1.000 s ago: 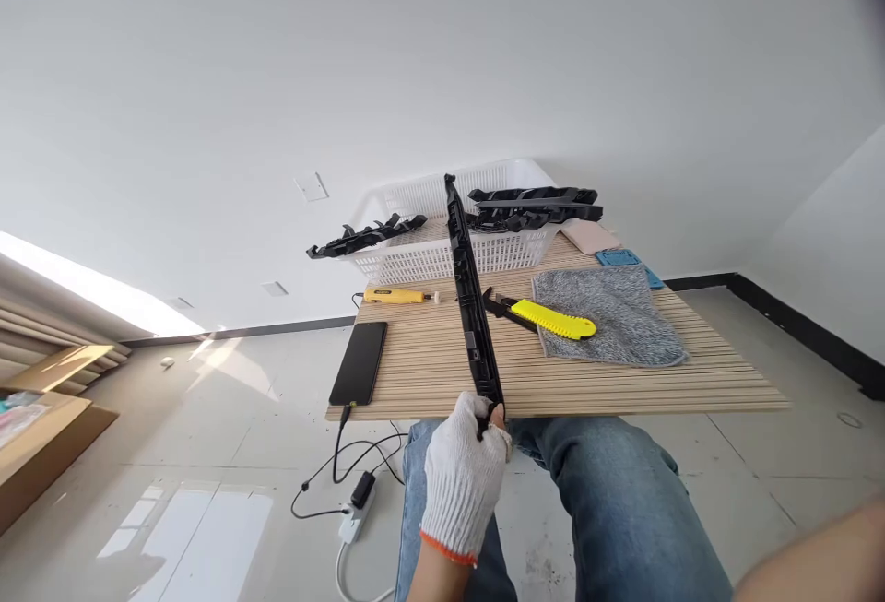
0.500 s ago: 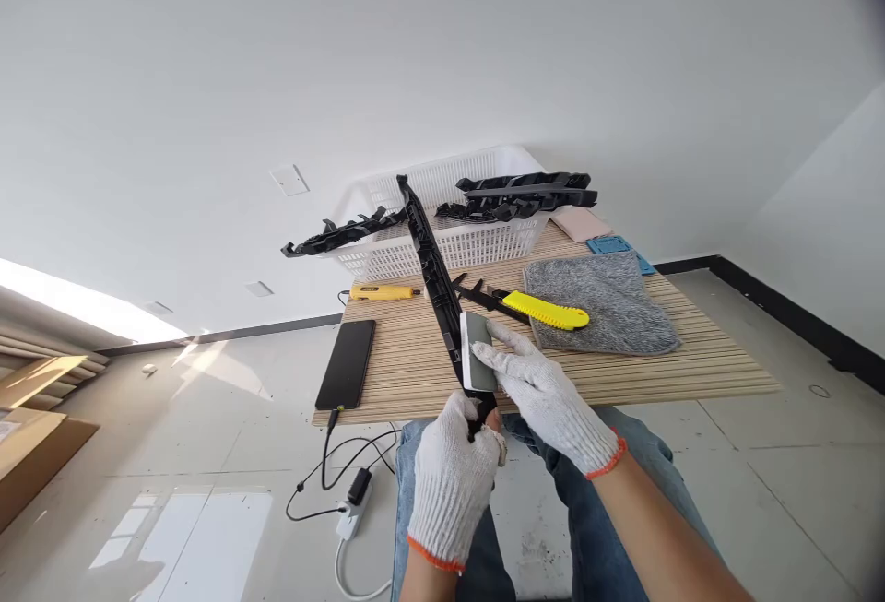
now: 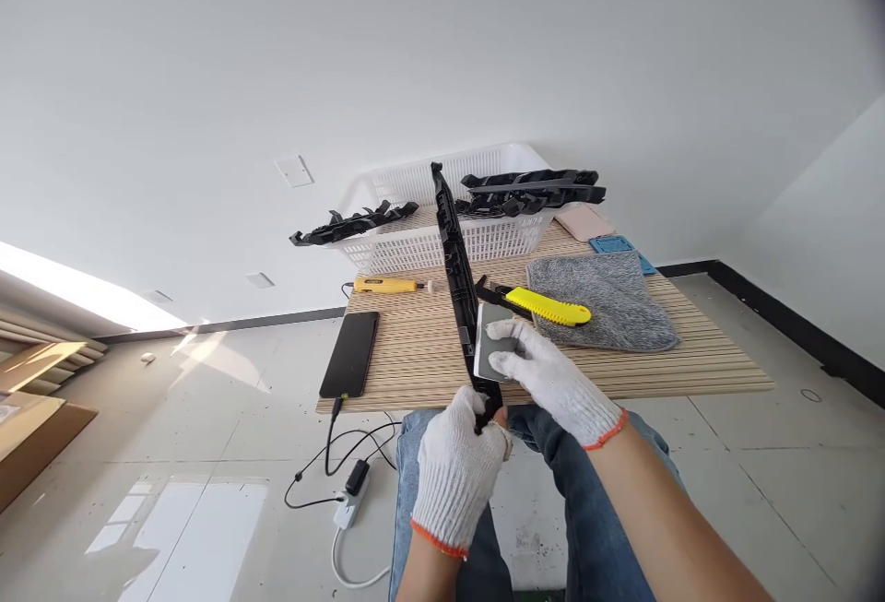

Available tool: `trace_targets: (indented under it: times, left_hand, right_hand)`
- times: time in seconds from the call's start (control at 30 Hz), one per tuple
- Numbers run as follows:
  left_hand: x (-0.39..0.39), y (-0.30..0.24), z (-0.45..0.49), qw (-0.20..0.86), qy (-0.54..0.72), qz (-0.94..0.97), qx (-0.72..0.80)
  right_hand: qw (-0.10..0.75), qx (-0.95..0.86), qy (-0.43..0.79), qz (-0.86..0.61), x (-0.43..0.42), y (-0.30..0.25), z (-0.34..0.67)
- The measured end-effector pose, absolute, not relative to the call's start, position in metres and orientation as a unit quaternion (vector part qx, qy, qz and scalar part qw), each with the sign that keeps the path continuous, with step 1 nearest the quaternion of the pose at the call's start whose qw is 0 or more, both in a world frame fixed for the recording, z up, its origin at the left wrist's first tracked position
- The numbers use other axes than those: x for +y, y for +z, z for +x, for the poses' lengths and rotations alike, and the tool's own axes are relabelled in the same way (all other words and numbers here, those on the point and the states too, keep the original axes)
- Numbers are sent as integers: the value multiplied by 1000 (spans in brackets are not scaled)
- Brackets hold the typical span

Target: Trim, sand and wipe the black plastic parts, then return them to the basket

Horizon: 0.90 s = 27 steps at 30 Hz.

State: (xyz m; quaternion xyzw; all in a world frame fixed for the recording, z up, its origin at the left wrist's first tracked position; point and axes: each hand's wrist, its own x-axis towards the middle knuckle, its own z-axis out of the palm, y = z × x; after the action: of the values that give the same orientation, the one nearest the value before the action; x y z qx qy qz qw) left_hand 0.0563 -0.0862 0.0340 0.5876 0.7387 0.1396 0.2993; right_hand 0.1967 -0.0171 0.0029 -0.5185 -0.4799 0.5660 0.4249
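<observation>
Left hand (image 3: 457, 471) closed round the strip (image 3: 456, 256) at its near end; right hand (image 3: 546, 379) pinches a pad (image 3: 489, 324) against it, most of its length seemingly unworked.

Right hand (image 3: 546, 376) arrived, pressing grey pad (image 3: 494, 353) against black strip (image 3: 460, 279).

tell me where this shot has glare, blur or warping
Head view: window glare whitens the floor at lower left. Head view: a dark blur smudges the top right corner. Head view: the wide lens bows the baseboard and tilts the table. Head view: left hand, right hand, black strip and grey pad look sharp.
</observation>
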Motion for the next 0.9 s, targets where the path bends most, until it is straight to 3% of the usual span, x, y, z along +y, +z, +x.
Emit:
trace_targets:
  times: [0.2, 0.4, 0.63, 0.9]
  left_hand:
    - [-87, 28, 54, 310, 153, 593, 727]
    - [-89, 30, 52, 307, 159, 577, 740]
    - [-90, 27, 48, 284, 142, 603, 732]
    - [-96, 17, 37, 295, 261, 600, 697]
  right_hand:
    - [463, -446, 545, -539, -18, 4, 196]
    - [400, -523, 544, -521, -26, 11, 201]
    - [440, -432, 484, -621, -25, 3, 193]
    - [466, -358, 571, -574, -25, 5, 193]
